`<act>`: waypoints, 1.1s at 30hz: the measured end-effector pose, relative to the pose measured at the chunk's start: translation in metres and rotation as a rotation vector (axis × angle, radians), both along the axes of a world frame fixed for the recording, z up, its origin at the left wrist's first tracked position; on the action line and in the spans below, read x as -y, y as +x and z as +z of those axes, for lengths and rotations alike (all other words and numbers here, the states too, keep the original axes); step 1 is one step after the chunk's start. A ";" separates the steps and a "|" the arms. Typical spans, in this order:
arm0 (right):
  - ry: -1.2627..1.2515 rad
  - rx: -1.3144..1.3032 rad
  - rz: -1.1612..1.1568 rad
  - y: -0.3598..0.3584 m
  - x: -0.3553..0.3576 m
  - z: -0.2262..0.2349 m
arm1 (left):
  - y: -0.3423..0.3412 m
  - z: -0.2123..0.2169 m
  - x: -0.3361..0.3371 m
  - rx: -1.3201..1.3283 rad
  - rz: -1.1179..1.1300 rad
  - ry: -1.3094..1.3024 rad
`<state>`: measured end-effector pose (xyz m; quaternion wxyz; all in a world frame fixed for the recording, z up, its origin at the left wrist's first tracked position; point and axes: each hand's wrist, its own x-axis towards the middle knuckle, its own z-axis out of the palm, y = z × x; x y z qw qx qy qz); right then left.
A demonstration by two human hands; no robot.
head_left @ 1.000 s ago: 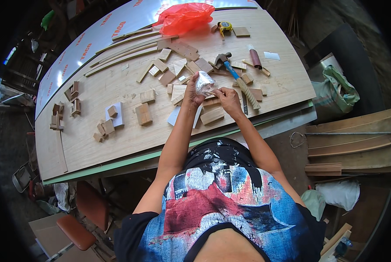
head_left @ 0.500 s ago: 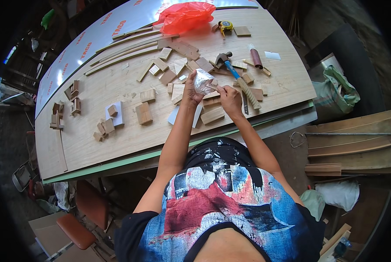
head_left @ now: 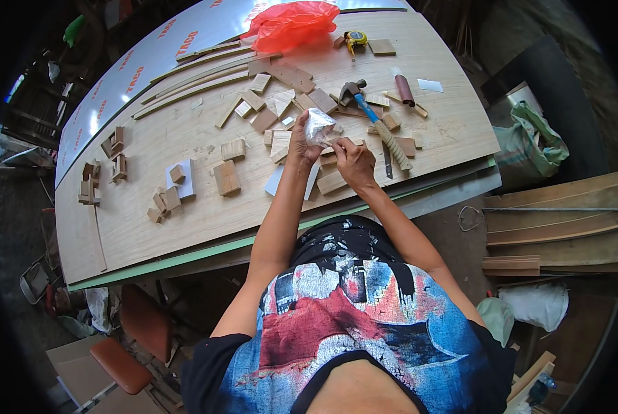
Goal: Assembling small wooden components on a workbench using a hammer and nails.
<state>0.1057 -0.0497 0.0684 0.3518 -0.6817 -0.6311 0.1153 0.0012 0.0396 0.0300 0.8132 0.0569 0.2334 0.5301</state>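
Observation:
A shiny, see-through plastic container (head_left: pixel 319 127), cup-like in shape, is gripped by my left hand (head_left: pixel 301 143) above the wood pieces. I cannot tell whether it is a stiff cup or a bag. At its lower opening, my right hand (head_left: pixel 356 163) pinches a thin, light stick (head_left: pixel 332 143) whose far end reaches the container. Just right of the hands lies a claw hammer (head_left: pixel 374 116) with a blue shaft and a wrapped grip. Several small wooden blocks (head_left: pixel 280 141) are scattered under and around both hands.
Wooden blocks (head_left: pixel 227 178) and small joined wooden pieces (head_left: pixel 118 165) stand on the left of the table (head_left: pixel 178 238). Thin strips (head_left: pixel 191 91), a red plastic bag (head_left: pixel 292 26), a yellow tape measure (head_left: pixel 355 40) and a dark red tube (head_left: pixel 404 91) lie farther back.
My right hand has shifted slightly left and down, its fingers closer to the container's opening. The container has tilted a little in my left hand.

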 end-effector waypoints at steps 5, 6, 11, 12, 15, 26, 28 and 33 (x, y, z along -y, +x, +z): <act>0.018 -0.102 0.029 0.002 -0.001 -0.008 | 0.001 -0.001 -0.001 0.003 0.002 0.008; 0.025 -0.119 0.039 0.002 -0.001 -0.010 | 0.001 -0.002 -0.001 -0.001 0.005 0.020; 0.019 -0.046 0.050 0.000 0.001 -0.004 | 0.004 0.002 0.002 -0.004 0.000 0.012; 0.007 0.000 0.052 0.001 0.002 -0.004 | 0.006 0.004 0.003 0.005 -0.004 0.008; -0.025 0.082 0.029 0.000 0.000 -0.006 | 0.007 0.004 0.003 0.012 0.004 0.009; -0.366 -0.299 0.071 0.010 -0.007 -0.018 | 0.006 0.006 0.009 -0.167 -0.049 -0.020; -0.456 -0.388 0.077 0.011 -0.007 -0.016 | 0.007 0.009 0.009 -0.175 -0.056 -0.022; -0.161 -0.126 -0.022 -0.004 0.005 0.005 | 0.008 0.011 0.003 -0.122 -0.041 0.072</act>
